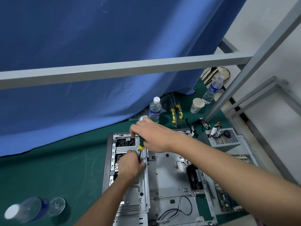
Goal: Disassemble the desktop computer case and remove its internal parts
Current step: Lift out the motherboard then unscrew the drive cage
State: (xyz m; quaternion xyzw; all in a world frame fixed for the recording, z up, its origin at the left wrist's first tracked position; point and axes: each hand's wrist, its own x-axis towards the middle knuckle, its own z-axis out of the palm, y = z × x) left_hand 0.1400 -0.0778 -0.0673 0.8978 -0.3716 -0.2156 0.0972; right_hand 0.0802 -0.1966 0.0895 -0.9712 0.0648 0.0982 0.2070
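Note:
The open grey computer case (169, 175) lies flat on the green mat. My right hand (151, 136) grips the green and yellow handle of a screwdriver (141, 144), which points down at the metal drive bracket (130, 190) on the case's left side. My left hand (130, 165) is curled around the screwdriver's shaft near its tip, resting on the bracket. A black fan (194, 177) stands at the case's right wall, and a loose black cable (177, 209) lies on the case floor.
A removed power supply (223, 140) and a motherboard (228, 199) lie right of the case. Water bottles (154, 110) (212, 90), a paper cup (197, 105), spare screwdrivers (175, 111) and safety glasses (203, 123) sit behind. Another bottle (26, 209) lies at front left. A grey frame bar (114, 70) crosses overhead.

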